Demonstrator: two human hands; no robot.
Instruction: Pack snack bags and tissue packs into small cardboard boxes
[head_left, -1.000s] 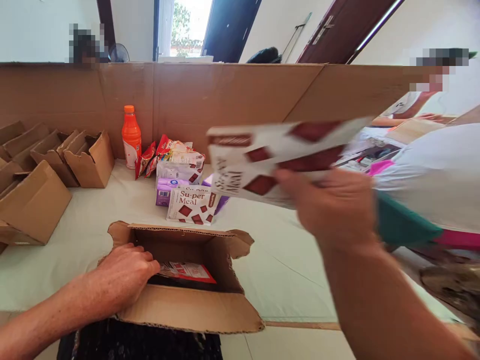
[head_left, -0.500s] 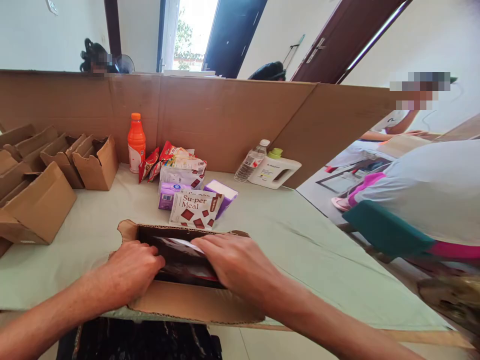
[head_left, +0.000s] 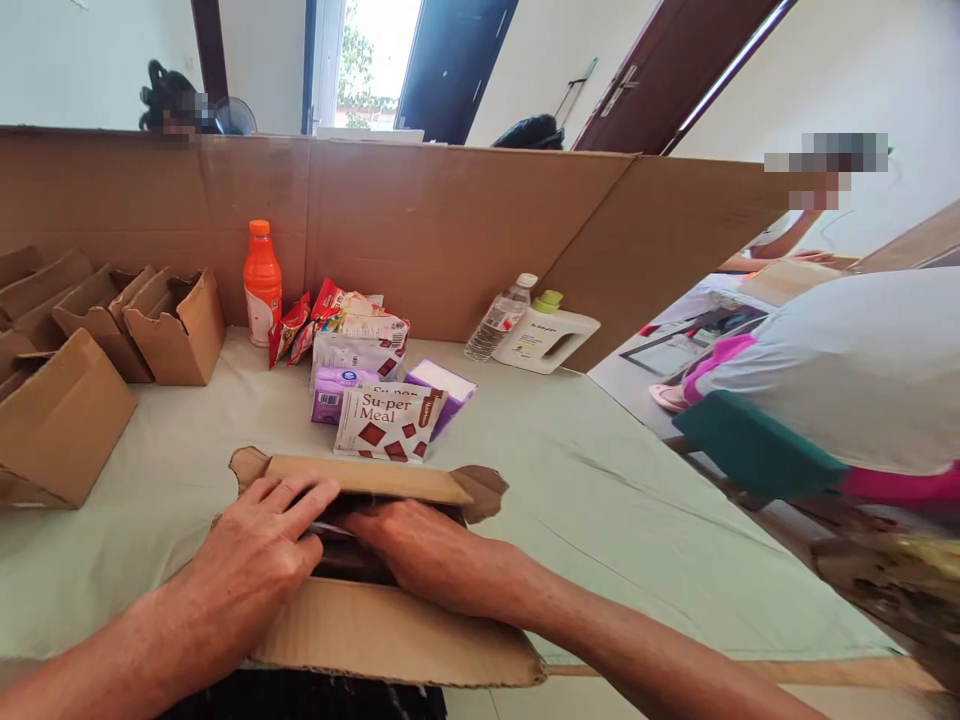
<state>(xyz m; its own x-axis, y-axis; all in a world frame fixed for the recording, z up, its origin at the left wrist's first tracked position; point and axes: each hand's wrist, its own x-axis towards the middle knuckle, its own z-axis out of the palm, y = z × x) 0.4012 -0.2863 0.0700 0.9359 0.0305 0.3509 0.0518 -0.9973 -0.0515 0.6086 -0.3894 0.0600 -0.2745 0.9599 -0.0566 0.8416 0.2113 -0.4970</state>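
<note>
An open cardboard box (head_left: 405,625) stands at the table's front edge, its back flap tilted over part of the opening. My left hand (head_left: 262,545) lies over the box's left side, index finger stretched along the back flap and thumb apart from it. Inside the opening, my right hand (head_left: 420,555) has its fingers bunched and bent downward, fingertips partly hidden. A white-edged packet (head_left: 336,529) shows between my hands, at the right fingertips. Just behind the box is a white Su-per Meal pouch (head_left: 390,420), leaning on purple packs (head_left: 328,395).
Several cardboard boxes (head_left: 176,320) stand at left. An orange bottle (head_left: 262,285), red snack bags (head_left: 292,330), a clear water bottle (head_left: 501,318) and a white jug (head_left: 544,340) line the cardboard partition (head_left: 450,220). A person in white (head_left: 847,370) sits at right.
The back flap has come up and tilted over the opening. My right hand has moved left and deeper into the box; my left fingers have stretched out onto the flap.
</note>
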